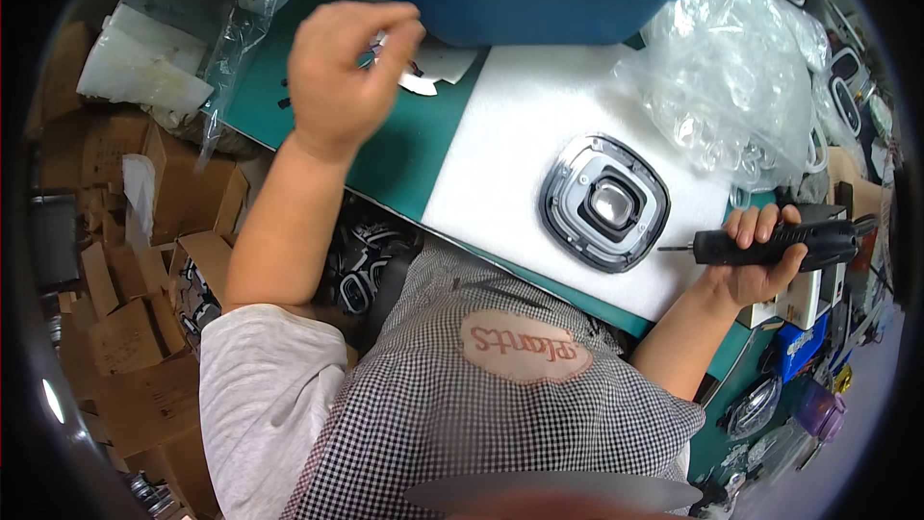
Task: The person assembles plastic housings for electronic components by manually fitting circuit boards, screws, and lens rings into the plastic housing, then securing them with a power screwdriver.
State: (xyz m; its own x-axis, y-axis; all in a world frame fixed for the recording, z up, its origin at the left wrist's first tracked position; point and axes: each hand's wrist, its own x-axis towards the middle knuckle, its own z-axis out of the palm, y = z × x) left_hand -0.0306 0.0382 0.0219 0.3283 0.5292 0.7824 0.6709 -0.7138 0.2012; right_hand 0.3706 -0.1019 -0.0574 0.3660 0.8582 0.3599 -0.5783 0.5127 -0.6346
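My left hand (342,77) is raised over the green mat (390,159), near the blue bin. Its thumb and forefinger curl toward each other, and what they pinch, if anything, is too small to make out. Beneath its fingers lie some torn white scraps (420,85). At the right my right hand (760,255) is wrapped round a black electric screwdriver (741,243), whose thin bit points left. Left of the bit, a rounded-square grey and black housing (570,201) with a shiny oval centre rests on a white foam sheet (500,159). Neither hand touches the housing.
A blue bin (549,18) full of black parts stands at the far edge. Clear plastic bags (731,68) heap up at the far right. Open cardboard boxes (125,328) crowd the floor at left. Near the right forearm are a blue box (801,347) and a purple container (821,411).
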